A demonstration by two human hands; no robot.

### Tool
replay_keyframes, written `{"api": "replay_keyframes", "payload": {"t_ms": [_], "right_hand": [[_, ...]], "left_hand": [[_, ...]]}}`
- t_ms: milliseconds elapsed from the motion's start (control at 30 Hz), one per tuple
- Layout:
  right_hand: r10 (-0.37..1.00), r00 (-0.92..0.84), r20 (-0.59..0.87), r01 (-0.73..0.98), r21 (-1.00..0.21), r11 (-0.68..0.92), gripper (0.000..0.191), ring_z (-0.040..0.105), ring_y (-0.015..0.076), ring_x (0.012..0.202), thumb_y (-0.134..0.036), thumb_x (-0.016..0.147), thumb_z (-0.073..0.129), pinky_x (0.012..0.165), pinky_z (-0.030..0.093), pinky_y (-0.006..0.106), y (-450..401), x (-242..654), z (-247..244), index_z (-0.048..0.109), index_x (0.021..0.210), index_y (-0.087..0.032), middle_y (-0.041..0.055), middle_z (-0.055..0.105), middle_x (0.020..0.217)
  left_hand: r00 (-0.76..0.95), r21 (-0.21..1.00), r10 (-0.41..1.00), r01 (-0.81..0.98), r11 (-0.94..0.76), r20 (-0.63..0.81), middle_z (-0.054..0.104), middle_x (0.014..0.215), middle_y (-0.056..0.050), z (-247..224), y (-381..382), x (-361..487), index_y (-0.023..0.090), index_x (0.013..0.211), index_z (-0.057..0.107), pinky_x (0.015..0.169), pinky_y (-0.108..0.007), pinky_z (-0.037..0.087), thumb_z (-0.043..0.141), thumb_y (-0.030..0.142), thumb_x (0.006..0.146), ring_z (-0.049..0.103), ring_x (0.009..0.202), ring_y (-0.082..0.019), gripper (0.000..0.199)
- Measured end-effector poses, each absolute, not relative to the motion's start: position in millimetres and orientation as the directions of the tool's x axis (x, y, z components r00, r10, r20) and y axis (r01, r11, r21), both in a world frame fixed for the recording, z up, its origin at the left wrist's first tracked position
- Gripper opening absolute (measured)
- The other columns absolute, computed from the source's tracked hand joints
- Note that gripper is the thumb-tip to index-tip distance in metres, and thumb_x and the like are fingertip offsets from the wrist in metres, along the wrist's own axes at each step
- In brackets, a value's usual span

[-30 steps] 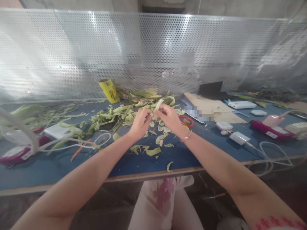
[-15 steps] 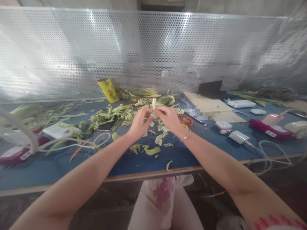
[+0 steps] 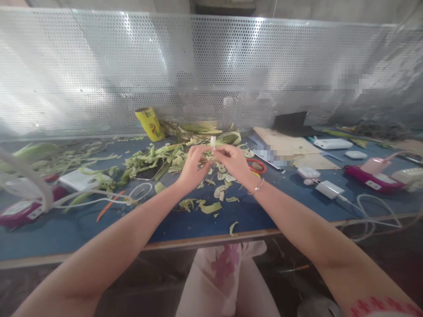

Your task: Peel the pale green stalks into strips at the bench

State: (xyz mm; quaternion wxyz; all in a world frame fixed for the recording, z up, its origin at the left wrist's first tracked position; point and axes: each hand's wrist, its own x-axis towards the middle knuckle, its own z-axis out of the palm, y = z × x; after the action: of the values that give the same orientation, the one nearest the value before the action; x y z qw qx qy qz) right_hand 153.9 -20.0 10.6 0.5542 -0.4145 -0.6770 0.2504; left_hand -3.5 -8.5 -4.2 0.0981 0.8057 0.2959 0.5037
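Observation:
My left hand and my right hand meet over the middle of the blue table, their fingertips pinched together. Between them a small whitish strip sticks up; its kind cannot be made out, and its lower part is hidden by my fingers. Beneath and in front of my hands lie pale torn leaf pieces. Left of my left hand is a heap of green plant stalks. Scissors with red handles lie just beyond my right wrist.
A yellow cardboard tube leans near the perforated metal screen. At right are brown cardboard sheets, a white charger with its cable and a magenta power strip. Another magenta strip and white cables lie at left.
Both hands stay in nearly the same place, with the whitish strip still pinched between them. My left thumb has shifted slightly to the right, towards the right hand.

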Motion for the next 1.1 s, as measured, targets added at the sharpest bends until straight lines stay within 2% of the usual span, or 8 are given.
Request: {"api": "replay_keyframes", "payload": {"t_ms": [100,233,333,567,833,1100], "right_hand": [[0.841,-0.043,0.540,0.265,-0.805,0.531,0.019,0.046,0.0099,0.053,-0.036,0.075,0.058,0.053,0.037,0.025,-19,154,10,0.062,0.076,-0.017,-0.0015,0.054,0.059],[0.837,-0.066,0.544,0.266,-0.798,0.540,0.018,0.043,0.0096,0.051,-0.036,0.076,0.057,0.051,0.035,0.025,-20,154,12,0.059,0.075,-0.018,-0.0031,0.050,0.055],[0.851,-0.055,0.522,0.274,-0.812,0.515,0.015,0.041,0.0092,0.049,-0.034,0.076,0.058,0.049,0.033,0.025,-23,154,14,0.056,0.077,-0.019,-0.0044,0.048,0.054],[0.812,-0.045,0.582,0.286,-0.771,0.569,0.014,0.042,0.0092,0.051,-0.032,0.076,0.058,0.051,0.033,0.024,-27,153,15,0.051,0.074,-0.021,-0.0049,0.047,0.056],[0.753,-0.086,0.653,0.342,-0.690,0.638,0.013,0.049,0.0112,0.059,-0.033,0.080,0.055,0.059,0.039,0.025,-27,155,14,0.053,0.074,-0.021,-0.0023,0.054,0.064],[0.746,-0.090,0.660,0.374,-0.671,0.640,0.020,0.051,0.0121,0.060,-0.039,0.080,0.055,0.060,0.039,0.026,-27,155,14,0.053,0.073,-0.021,-0.0009,0.057,0.067]], "left_hand": [[0.348,0.476,0.582,0.346,-0.808,0.735,0.048,0.116,-0.008,-4,-8,-3,0.023,0.115,0.049,0.066,-0.025,0.052,0.055,0.015,0.077,0.056,0.076,-0.008,0.040],[0.393,0.440,0.555,0.349,-0.827,0.733,0.054,0.117,-0.009,0,-11,-2,0.023,0.115,0.053,0.071,-0.028,0.053,0.054,0.013,0.077,0.057,0.090,-0.013,0.040],[0.384,0.459,0.573,0.351,-0.816,0.724,0.057,0.116,-0.009,2,-13,-1,0.023,0.114,0.055,0.074,-0.029,0.053,0.054,0.013,0.077,0.057,0.095,-0.015,0.038],[0.308,0.596,0.679,0.327,-0.733,0.667,0.058,0.112,-0.009,-4,-10,-1,0.021,0.113,0.056,0.069,-0.029,0.053,0.058,0.018,0.074,0.058,0.070,-0.009,0.039],[0.297,0.685,0.756,0.322,-0.654,0.583,0.067,0.098,-0.007,2,-14,1,0.017,0.108,0.060,0.068,-0.027,0.051,0.056,0.023,0.075,0.061,0.074,-0.012,0.034],[0.221,0.667,0.778,0.411,-0.621,0.588,0.070,0.089,-0.003,7,-22,1,0.018,0.097,0.067,0.072,-0.030,0.051,0.056,0.025,0.076,0.061,0.074,-0.015,0.025]]}}
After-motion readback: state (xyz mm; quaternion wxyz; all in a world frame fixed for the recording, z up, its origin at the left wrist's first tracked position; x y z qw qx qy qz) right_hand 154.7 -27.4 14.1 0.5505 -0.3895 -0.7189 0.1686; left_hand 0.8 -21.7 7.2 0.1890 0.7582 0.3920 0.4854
